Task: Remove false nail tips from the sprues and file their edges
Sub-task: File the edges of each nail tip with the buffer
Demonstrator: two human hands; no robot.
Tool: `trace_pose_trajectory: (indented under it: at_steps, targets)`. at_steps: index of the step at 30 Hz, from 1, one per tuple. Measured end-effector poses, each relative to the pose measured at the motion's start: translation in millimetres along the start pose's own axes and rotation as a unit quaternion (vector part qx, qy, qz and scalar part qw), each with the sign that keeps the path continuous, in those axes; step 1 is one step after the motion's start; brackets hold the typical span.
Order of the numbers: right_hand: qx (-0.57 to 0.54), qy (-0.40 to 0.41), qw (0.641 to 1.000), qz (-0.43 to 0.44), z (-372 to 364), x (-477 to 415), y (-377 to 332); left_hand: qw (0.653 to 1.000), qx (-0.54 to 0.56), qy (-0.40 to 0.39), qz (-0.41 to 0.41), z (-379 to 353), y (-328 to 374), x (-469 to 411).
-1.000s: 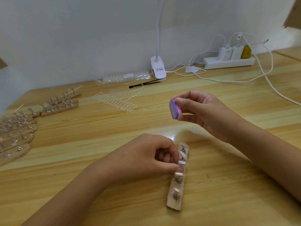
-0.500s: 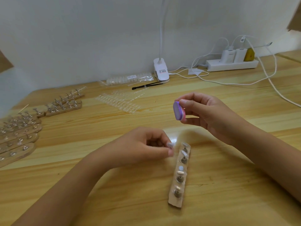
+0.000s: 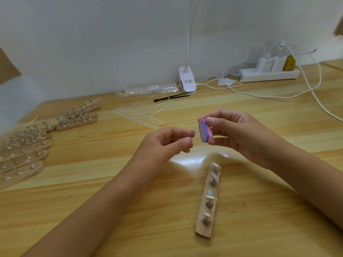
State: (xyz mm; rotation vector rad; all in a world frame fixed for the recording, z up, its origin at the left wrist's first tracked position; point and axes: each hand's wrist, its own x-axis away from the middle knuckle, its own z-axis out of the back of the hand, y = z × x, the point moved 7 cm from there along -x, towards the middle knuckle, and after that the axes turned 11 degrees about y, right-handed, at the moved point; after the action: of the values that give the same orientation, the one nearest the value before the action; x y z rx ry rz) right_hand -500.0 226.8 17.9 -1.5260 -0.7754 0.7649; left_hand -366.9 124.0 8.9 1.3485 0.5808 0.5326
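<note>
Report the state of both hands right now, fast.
Left hand: closed, pinching a clear nail tip between thumb and fingertips.
Right hand: closed, holding the purple and pink file block.

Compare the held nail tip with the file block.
The nail tip is clear; the file block is purple and pink. The nail tip is far smaller than the file block. The left hand pinches the nail tip; the right hand grips the file block. Both are held above the table.
</note>
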Motion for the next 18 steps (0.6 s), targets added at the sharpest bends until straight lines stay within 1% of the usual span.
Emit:
trace_pose_trajectory:
  at_steps: [8, 11, 14, 16, 18]
  targets:
    - [-0.009, -0.024, 1.0, 0.002, -3, 1, 0, 0.999, 0.02, 0.022, 0.021, 0, -2, 2]
    - [-0.014, -0.043, 0.999, 0.002, -6, 3, 0, 0.999, 0.034, 0.011, 0.037, -1, -5, 2]
    - [-0.015, -0.046, 0.999, 0.009, -8, 4, 0, 0.993, 0.091, -0.004, 0.07, -4, -6, 2]
    - [-0.016, -0.03, 0.999, 0.022, -6, 3, -3, 0.984, 0.148, -0.025, 0.099, -7, -6, 3]
    - [-0.013, -0.014, 0.999, 0.043, -3, 3, -7, 0.977, 0.176, -0.05, 0.11, -11, -5, 5]
